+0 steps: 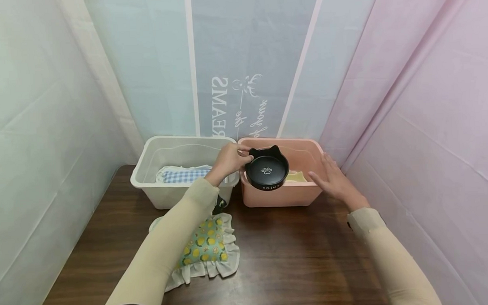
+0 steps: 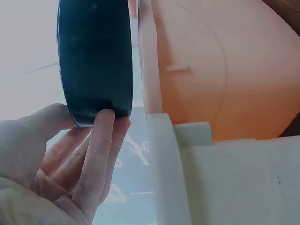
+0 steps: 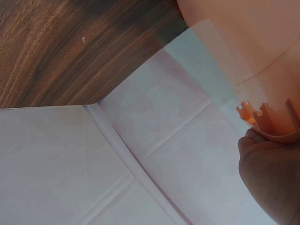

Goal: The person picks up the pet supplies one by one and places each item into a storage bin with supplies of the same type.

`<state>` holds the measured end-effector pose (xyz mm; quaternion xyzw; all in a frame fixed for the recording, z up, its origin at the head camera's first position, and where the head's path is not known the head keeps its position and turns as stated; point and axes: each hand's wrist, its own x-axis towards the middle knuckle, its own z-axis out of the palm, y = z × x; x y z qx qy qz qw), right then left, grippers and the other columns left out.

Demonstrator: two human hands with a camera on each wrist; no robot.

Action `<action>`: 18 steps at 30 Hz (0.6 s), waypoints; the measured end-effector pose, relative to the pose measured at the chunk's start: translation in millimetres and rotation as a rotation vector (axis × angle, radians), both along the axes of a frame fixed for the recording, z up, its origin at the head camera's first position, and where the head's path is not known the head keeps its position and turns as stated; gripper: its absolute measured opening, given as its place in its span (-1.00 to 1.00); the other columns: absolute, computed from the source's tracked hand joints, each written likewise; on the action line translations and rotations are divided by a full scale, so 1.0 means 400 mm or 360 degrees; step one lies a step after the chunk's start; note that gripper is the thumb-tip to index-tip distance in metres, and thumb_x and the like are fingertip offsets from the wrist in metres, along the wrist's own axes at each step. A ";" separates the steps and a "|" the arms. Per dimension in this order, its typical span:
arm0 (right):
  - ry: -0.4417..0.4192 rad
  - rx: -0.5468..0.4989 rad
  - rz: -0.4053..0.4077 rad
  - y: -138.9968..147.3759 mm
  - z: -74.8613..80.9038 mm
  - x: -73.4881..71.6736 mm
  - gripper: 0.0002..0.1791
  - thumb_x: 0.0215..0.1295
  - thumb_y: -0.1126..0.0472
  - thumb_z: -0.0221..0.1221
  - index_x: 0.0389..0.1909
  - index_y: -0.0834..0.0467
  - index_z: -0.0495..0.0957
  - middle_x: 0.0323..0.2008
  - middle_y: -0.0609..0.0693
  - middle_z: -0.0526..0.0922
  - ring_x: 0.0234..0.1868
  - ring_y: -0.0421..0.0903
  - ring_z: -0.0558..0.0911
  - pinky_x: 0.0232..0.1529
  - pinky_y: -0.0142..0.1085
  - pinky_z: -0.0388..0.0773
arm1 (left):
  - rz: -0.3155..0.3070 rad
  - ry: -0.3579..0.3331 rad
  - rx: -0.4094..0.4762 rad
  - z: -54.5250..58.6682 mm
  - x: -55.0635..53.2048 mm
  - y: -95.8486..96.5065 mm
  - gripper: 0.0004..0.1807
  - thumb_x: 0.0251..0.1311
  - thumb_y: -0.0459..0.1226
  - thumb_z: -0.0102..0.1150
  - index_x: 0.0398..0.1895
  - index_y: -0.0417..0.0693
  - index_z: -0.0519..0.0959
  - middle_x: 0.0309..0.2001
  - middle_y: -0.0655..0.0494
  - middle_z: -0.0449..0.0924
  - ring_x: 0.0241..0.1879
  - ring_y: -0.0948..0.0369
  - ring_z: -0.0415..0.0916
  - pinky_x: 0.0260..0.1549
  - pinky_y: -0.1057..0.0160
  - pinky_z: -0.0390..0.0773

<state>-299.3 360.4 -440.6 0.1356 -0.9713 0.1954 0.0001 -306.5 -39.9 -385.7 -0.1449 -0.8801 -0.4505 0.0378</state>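
A: Largest entries?

B: Worktop (image 1: 296, 258), dark wood-grain. White tub (image 1: 165, 199), at left, blue checked piece (image 1: 184, 176) inside. Pink tub (image 1: 282, 198), beside it at right. Lemon-print cushion (image 1: 208, 243), frilled, in front of the white tub.

A: Hands and bowl?

B: Black bowl (image 1: 264, 162), cat-eared: tilted, held above the pink tub's rim, towards its left end, apart from it. Left hand (image 1: 229, 160): thumb and fingers pinching the bowl's edge from one side. Right hand (image 1: 337, 183): fingers extended, touching the pink tub's right-hand rim.

A: Handling notes?

B: One-sided hold, probably inclined to twist; a deeper, firm pinch would serve. Rim near: carry the bowl well clear. Right hand seems well placed for steadying the tub.

A: Smallest?

B: Pale yellow piece (image 1: 295, 176), in the pink tub; best not knocked. Paw mark (image 1: 266, 171), on the bowl's floor: a handy tilt check.
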 end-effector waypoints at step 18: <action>0.0009 -0.0006 -0.0001 -0.005 0.008 0.009 0.10 0.62 -0.41 -0.06 0.77 0.16 -0.36 0.75 0.22 -0.33 0.74 0.26 -0.33 0.60 0.43 -0.17 | 0.0018 -0.0034 0.0009 0.014 -0.035 0.007 -0.61 0.38 -0.26 0.43 0.23 -0.16 0.74 -0.01 -0.08 0.84 -0.11 0.09 0.83 -0.21 0.27 0.78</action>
